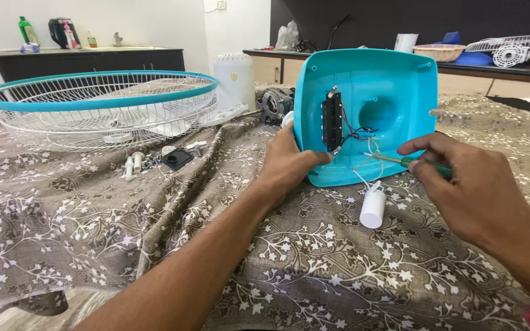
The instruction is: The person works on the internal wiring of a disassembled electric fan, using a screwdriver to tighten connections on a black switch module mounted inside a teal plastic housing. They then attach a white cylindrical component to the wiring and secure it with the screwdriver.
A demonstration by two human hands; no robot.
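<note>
Head view: the left hand grips the near left edge of the upturned turquoise fan base, which stands on the patterned tablecloth. The right hand pinches a green screwdriver, tip at the wires. A white capacitor lies just near of the base.

Your left hand covers the lower left edge of the turquoise housing. Your right hand hides most of the green screwdriver; only its shaft and a little handle show. Wire ends behind the black switch block are too small to trace.
</note>
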